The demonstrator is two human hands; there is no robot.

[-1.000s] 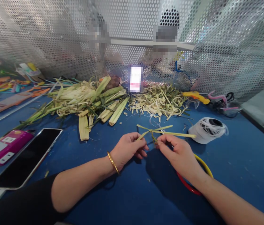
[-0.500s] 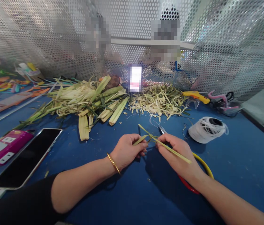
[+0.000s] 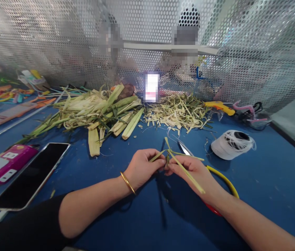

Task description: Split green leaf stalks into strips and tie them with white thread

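Between my two hands several green plant-leaf strips cross and meet in a small knot-like join. My left hand, with a gold bangle at the wrist, is closed in a pinch on one strip. Close beside it my right hand pinches at the lower strip ends just below the join, while a long strip lies across its back. Under the right hand rests a pair of scissors with yellow and red handles; its blade tip shows beyond the fingers. A spool of white thread stands to the right.
A pile of leaves and stalks lies back left, and a heap of shredded strips back centre. A phone and a purple tissue pack lie left. A yellow glue gun is near the perforated metal screen.
My right hand has moved left and slightly down, close to my left hand. The long strip has swung downward, another now points right, and more of the scissor blade shows.
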